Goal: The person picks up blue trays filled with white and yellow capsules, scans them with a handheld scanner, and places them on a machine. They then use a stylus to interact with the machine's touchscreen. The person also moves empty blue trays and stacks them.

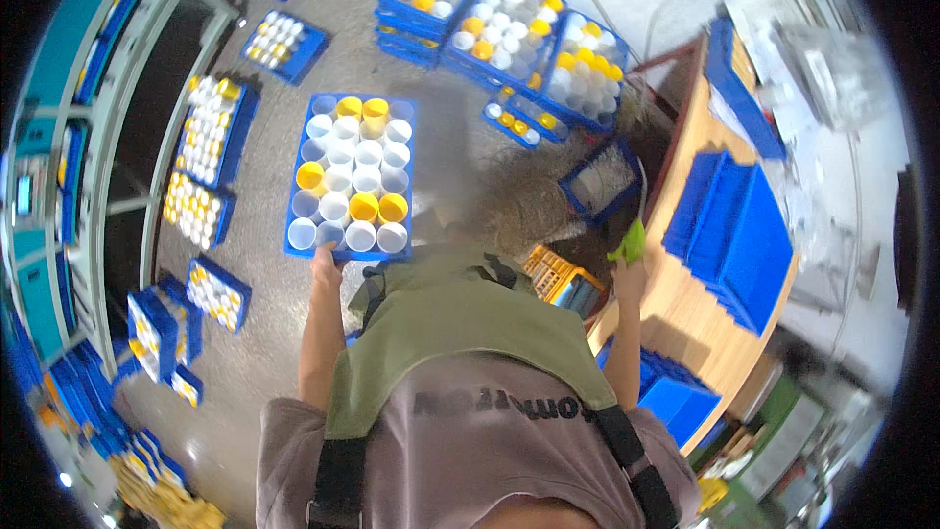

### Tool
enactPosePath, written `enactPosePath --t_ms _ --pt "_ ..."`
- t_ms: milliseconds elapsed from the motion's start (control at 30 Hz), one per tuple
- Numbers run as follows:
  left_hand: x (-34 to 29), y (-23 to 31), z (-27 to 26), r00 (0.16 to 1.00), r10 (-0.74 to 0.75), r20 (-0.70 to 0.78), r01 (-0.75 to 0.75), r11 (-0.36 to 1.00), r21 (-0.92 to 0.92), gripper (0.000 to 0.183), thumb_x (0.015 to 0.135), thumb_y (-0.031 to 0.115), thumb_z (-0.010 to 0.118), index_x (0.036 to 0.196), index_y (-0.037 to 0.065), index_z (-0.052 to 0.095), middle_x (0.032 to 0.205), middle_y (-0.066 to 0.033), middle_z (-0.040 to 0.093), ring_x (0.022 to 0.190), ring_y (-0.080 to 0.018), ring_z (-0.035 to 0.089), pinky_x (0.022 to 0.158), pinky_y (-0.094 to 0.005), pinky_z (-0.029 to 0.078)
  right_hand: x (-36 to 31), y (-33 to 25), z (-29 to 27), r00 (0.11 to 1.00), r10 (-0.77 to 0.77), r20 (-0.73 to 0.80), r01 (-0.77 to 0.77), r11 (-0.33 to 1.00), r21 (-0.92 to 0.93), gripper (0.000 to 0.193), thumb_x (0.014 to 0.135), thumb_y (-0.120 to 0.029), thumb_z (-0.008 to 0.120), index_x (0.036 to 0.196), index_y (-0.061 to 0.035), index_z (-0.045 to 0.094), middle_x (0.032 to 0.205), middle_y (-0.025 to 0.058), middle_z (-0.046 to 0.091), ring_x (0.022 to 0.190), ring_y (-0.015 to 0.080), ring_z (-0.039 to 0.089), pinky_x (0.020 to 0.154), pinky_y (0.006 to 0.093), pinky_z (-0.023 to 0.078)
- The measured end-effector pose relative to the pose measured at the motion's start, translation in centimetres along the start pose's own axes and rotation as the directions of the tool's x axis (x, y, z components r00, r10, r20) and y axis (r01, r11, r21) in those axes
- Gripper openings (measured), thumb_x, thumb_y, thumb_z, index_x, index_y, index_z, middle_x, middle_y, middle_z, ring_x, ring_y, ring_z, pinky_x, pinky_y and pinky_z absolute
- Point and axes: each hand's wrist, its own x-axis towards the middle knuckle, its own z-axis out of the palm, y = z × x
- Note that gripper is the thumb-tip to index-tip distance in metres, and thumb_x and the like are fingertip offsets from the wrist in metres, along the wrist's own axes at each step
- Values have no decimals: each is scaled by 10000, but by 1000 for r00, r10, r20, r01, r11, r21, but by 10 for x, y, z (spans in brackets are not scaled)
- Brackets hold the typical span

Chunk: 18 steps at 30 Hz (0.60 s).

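Observation:
My left hand point(329, 263) grips the near edge of a blue tray point(291, 198), its thumb over the rim. Rows of open-topped cylindrical cups point(339, 179), mostly white with several yellow, stand upright in the tray. My right hand point(629, 280) is off to the right by the wooden table's edge, closed around a small bright green object point(630, 242) whose kind I cannot make out. A pale, thin, hose-like strand point(643, 186) rises just above the green object. The fingers of my right hand are partly hidden.
Stacked blue trays of cups point(504, 29) stand at the back. More filled trays point(211, 127) line the floor at left, beside a grey rack point(166, 108). On the wooden table point(676, 284) at right lie nested blue trays point(734, 235). A yellow crate point(558, 279) sits beside the table.

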Motion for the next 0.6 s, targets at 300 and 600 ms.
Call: enactPosePath --t_ms 300,600 --pt "-15 -92 -103 525 -850 -49 398 296 -868 457 943 310 464 1352 106 484 1413 -139 467 899 -313 617 516 -343 538 -66 26 -24 927 194 -322 -86 943 321 380 881 -296 581 1026 51 636 990 186 679 888 275 647 799 374 501" --pt "-84 -151 -179 351 -913 207 -267 -310 -913 478 977 370 352 1356 117 493 1390 -133 493 1054 -324 602 751 -433 578 6 4 4 918 -35 -395 27 999 -25 371 881 -257 602 1092 48 599 1013 179 669 904 265 640 810 365 491"
